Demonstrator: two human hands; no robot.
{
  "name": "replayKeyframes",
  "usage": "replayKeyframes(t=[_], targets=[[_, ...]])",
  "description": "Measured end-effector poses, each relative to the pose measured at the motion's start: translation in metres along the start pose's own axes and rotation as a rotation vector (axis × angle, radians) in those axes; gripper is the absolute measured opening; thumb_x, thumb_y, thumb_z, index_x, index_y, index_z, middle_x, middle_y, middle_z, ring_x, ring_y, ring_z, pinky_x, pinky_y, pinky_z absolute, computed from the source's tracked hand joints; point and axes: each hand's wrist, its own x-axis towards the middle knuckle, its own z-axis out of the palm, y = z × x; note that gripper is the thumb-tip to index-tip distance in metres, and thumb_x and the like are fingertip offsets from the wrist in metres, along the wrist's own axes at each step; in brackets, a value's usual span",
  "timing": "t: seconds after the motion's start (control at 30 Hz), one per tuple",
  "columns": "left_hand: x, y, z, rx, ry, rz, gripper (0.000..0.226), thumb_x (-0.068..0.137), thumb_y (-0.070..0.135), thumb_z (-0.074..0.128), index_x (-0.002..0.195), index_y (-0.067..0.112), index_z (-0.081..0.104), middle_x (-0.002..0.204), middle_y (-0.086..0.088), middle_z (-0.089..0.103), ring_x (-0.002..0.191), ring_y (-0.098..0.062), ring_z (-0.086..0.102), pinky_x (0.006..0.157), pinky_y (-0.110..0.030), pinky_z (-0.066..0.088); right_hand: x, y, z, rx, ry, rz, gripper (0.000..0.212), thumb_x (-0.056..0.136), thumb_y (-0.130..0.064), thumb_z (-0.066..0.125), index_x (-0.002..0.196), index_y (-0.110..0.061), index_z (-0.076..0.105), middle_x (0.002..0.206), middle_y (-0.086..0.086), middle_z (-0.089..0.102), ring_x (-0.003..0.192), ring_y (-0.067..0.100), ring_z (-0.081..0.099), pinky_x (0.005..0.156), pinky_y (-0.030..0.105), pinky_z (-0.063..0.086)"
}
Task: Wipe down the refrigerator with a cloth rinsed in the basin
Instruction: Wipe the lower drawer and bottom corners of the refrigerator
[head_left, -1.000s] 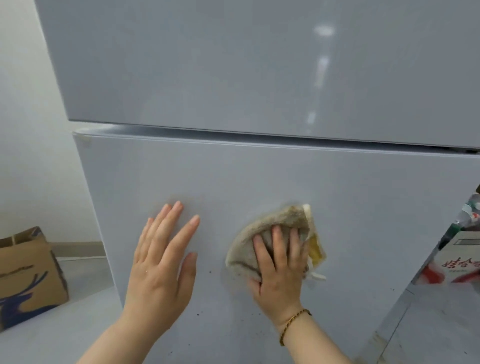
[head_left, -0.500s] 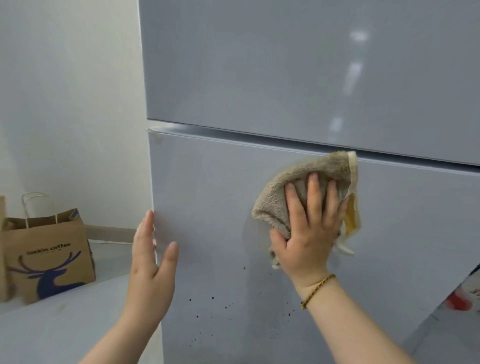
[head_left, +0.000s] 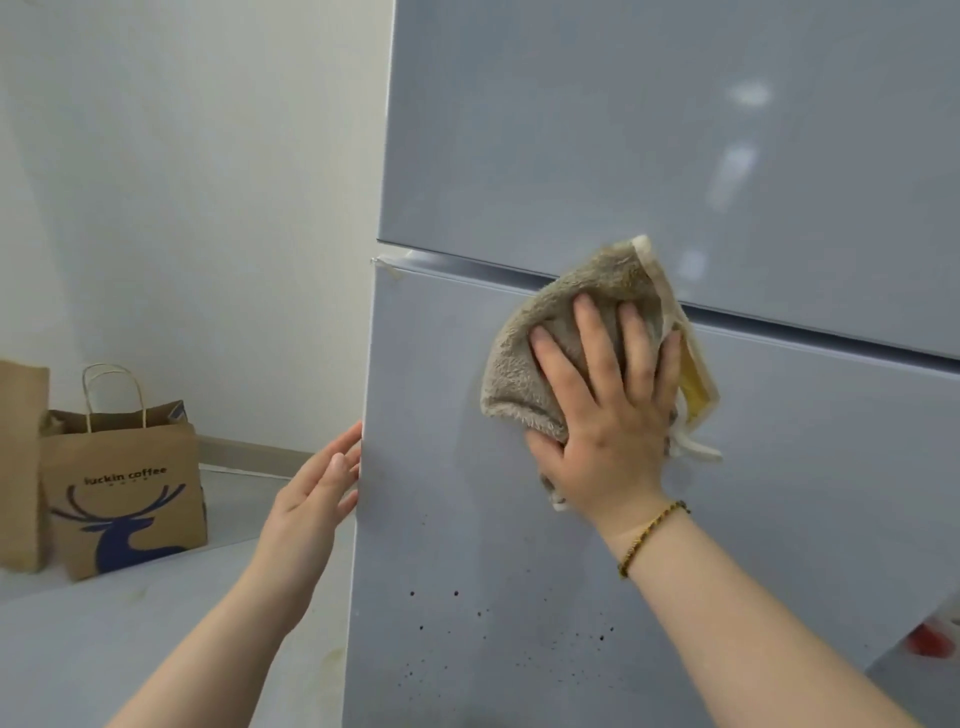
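A pale grey two-door refrigerator (head_left: 649, 130) fills the right of the view. My right hand (head_left: 608, 415) presses a grey-brown cloth (head_left: 524, 374) flat against the top of the lower door, its upper corner reaching across the gap between the doors. The fingers lie spread and straight on the cloth, the thumb under its lower edge. My left hand (head_left: 317, 488) rests with straight fingers at the left edge of the lower door. Dark specks (head_left: 457, 623) dot the lower door below the cloth. No basin is in view.
A brown paper bag (head_left: 124, 493) with a blue deer print stands on the floor at the left by the white wall (head_left: 182, 182). Another brown bag (head_left: 21, 462) is beside it. Something red (head_left: 930, 639) shows at the fridge's lower right.
My right hand has slid the cloth up the lower door to the gap between the doors. My left hand has moved off the door face to its left edge. The view has turned left.
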Motion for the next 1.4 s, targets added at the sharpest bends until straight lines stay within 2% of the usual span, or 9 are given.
replayKeyframes(t=[0.17,0.27,0.4,0.53,0.73,0.87,1.03,1.13,1.4], targets=[[0.001,-0.002,-0.003,-0.017,-0.028,0.023,0.031,0.077,0.057,0.055,0.104,0.042,0.055,0.104,0.022,0.066,0.103,0.006,0.059,0.087,-0.018,0.045,-0.027,-0.052,0.018,-0.007,-0.128,-0.141,0.057,0.069,-0.040,0.043,0.125,-0.026,0.039,0.135,0.000,0.033,0.130,0.024,0.011,0.111,0.050,0.001],[0.006,-0.006,-0.007,-0.019,-0.025,0.010,0.025,0.095,0.019,0.044,0.104,0.038,0.056,0.103,0.022,0.067,0.099,0.005,0.060,0.089,-0.022,0.042,-0.081,-0.061,0.028,0.011,-0.268,-0.475,0.038,0.087,-0.027,0.035,0.125,-0.026,0.039,0.135,-0.005,0.034,0.130,0.023,0.014,0.114,0.047,0.000],[0.009,-0.005,-0.011,0.032,-0.086,0.003,0.028,0.094,0.016,0.046,0.107,0.040,0.054,0.101,0.029,0.066,0.096,0.010,0.060,0.082,-0.020,0.042,-0.118,-0.027,0.020,-0.012,-0.304,-0.657,0.035,0.093,-0.015,0.031,0.125,-0.024,0.042,0.136,-0.006,0.035,0.133,0.018,0.018,0.118,0.043,0.000],[0.009,-0.008,-0.012,0.025,-0.096,0.031,0.031,0.094,0.015,0.045,0.110,0.040,0.053,0.109,0.027,0.063,0.100,0.007,0.059,0.080,-0.015,0.045,-0.081,-0.028,0.017,-0.023,-0.204,-0.440,0.060,0.066,-0.042,0.059,0.122,-0.027,0.043,0.132,-0.004,0.037,0.130,0.021,0.017,0.113,0.046,0.006],[0.009,-0.016,-0.016,-0.011,-0.125,0.061,0.024,0.089,0.026,0.050,0.110,0.039,0.053,0.111,0.027,0.061,0.106,0.008,0.056,0.075,-0.003,0.045,-0.060,-0.083,0.034,0.009,-0.105,-0.163,0.050,0.080,-0.046,0.045,0.126,-0.029,0.041,0.135,-0.004,0.035,0.141,0.022,0.005,0.114,0.048,0.000],[0.014,-0.017,-0.022,-0.027,-0.143,0.051,0.037,0.077,0.035,0.038,0.111,0.035,0.055,0.112,0.020,0.064,0.105,0.002,0.059,0.075,-0.007,0.048,-0.101,-0.089,0.047,-0.013,-0.230,-0.499,0.040,0.088,-0.032,0.039,0.128,-0.026,0.038,0.137,-0.006,0.032,0.133,0.024,0.014,0.117,0.048,-0.003],[0.012,-0.014,-0.021,0.027,-0.146,0.048,0.036,0.078,0.040,0.037,0.111,0.041,0.051,0.113,0.025,0.062,0.106,0.005,0.057,0.075,-0.006,0.047,-0.141,-0.080,0.039,-0.111,-0.403,-0.841,0.060,0.064,-0.039,0.055,0.123,-0.031,0.057,0.137,-0.011,0.044,0.132,0.027,0.012,0.116,0.046,-0.009],[0.010,-0.015,-0.019,0.017,-0.139,0.052,0.037,0.078,0.039,0.037,0.112,0.042,0.051,0.117,0.023,0.061,0.109,0.004,0.056,0.082,-0.012,0.046,-0.126,-0.059,0.032,-0.065,-0.290,-0.717,0.048,0.075,-0.030,0.051,0.123,-0.029,0.052,0.135,-0.010,0.045,0.130,0.023,0.025,0.116,0.048,-0.006],[0.006,-0.024,-0.009,-0.019,-0.044,0.078,0.034,0.078,0.036,0.039,0.108,0.044,0.052,0.116,0.023,0.059,0.115,0.003,0.052,0.092,-0.019,0.041,-0.085,-0.053,0.025,0.034,-0.048,-0.055,0.039,0.084,-0.038,0.046,0.121,-0.025,0.045,0.131,0.002,0.037,0.139,0.023,0.010,0.114,0.048,0.002]])
